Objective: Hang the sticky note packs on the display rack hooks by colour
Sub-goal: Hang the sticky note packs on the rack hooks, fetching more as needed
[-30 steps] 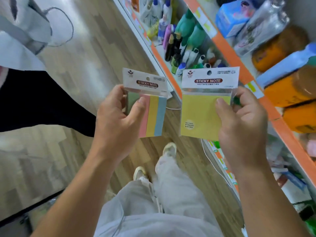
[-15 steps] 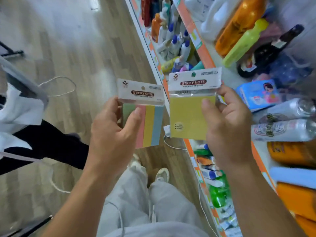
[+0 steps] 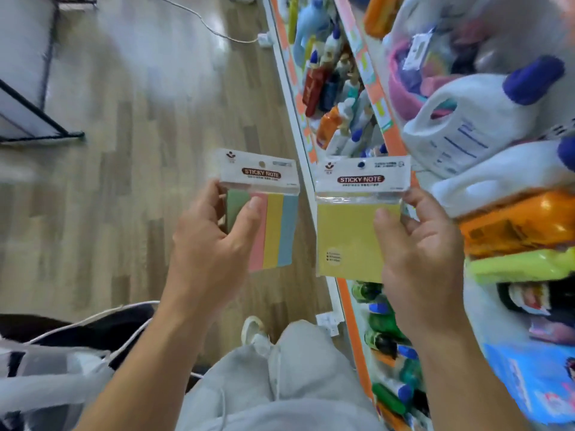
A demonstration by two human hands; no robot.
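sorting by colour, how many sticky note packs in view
2: striped four-colour pack in the left hand, plain yellow pack in the right hand. More may be hidden.

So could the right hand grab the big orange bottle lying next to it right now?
Probably not: the right hand grips the yellow sticky note pack. The orange bottle lies just beside it, nothing between; only the full hand hinders.

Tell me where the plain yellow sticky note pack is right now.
Head view, right of centre: the plain yellow sticky note pack is held up in the right hand, beside the striped four-colour pack in the left hand.
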